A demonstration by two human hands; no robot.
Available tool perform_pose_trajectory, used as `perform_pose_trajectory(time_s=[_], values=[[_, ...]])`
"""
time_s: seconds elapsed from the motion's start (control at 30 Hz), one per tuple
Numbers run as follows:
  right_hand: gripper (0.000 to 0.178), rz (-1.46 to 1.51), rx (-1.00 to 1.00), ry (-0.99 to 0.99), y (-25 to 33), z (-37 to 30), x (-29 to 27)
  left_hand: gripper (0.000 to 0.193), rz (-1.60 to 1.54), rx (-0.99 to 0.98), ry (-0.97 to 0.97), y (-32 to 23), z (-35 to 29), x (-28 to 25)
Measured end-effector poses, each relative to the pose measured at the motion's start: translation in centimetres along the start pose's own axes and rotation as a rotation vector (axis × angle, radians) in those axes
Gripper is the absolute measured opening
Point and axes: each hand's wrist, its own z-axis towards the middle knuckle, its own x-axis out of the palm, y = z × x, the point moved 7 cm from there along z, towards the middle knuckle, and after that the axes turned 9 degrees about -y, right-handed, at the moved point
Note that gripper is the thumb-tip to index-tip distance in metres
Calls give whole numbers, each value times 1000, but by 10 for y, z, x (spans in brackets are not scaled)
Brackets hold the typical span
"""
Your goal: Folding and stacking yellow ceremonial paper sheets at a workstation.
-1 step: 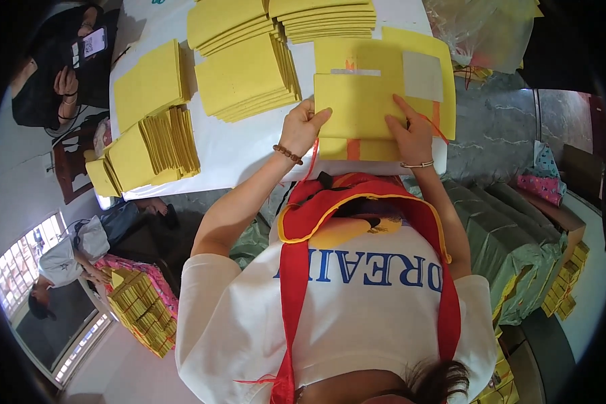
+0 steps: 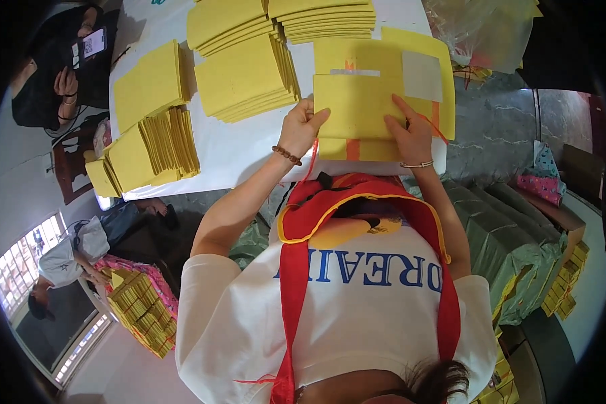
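A folded yellow paper piece [image 2: 357,101] lies in front of me at the table's near edge. My left hand [image 2: 301,126] pinches its left edge, thumb on top and the other fingers mostly hidden. On its right part rests my right hand [image 2: 412,138], fingers spread and index finger stretched out. Beneath it are larger yellow sheets [image 2: 444,94] with orange-red strips and a pale grey rectangle [image 2: 422,76]. A red string [image 2: 314,158] hangs beside my left hand.
Stacks of folded yellow paper [image 2: 246,77] stand left and beyond on the white table [image 2: 215,151]. A person holds a phone [image 2: 94,42] at the far left. Another person handles yellow bundles [image 2: 141,313] lower left. Green wrapped packages [image 2: 498,236] stand at my right.
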Motion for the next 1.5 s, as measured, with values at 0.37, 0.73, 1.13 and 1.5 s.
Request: perform_pose_trajectory(time_s=[0.37,0.73,1.13,1.5], values=[[44,73,-12,-21,10,0,-2,35,712,1134,-151,-95,-68,33],[43,75,-13,-29,5,-1,2,38,801,1123,-30,-75,-57,67],[45,-16,-39,-16,13,-3,1,43,829,1050,-14,-59,-49,70],[69,-574,-670,60,25,-61,32,48,757,1032,-41,-57,-44,65]])
